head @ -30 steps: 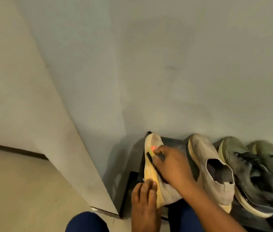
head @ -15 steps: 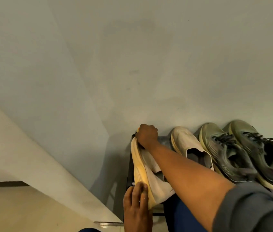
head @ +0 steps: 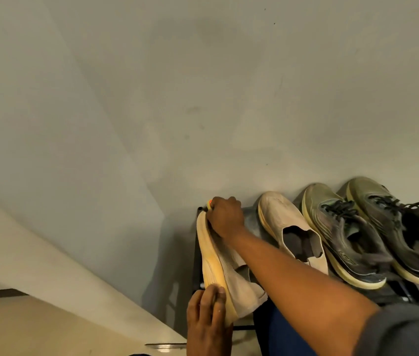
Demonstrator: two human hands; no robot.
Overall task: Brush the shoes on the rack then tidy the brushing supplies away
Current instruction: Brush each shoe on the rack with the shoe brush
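Note:
A beige slip-on shoe (head: 216, 263) with a yellowish sole lies tilted on its side at the left end of the black shoe rack (head: 197, 255). My left hand (head: 207, 322) grips its heel from below. My right hand (head: 225, 217) is curled at the toe end, holding a small brush (head: 209, 202). Only the brush's orange-red tip shows past my fingers; the rest is hidden. The matching beige shoe (head: 288, 227) stands upright just to the right on the rack.
Two dark olive lace-up sneakers (head: 336, 227) (head: 393, 222) sit further right on the rack. A plain wall (head: 203, 98) rises directly behind it. To the left are a slanted wall edge and tan floor (head: 36, 327). My blue-clad knee is below the rack.
My right hand has slid with the brush from the middle of the shoe's sole up to its toe. My left hand has kept its hold on the heel.

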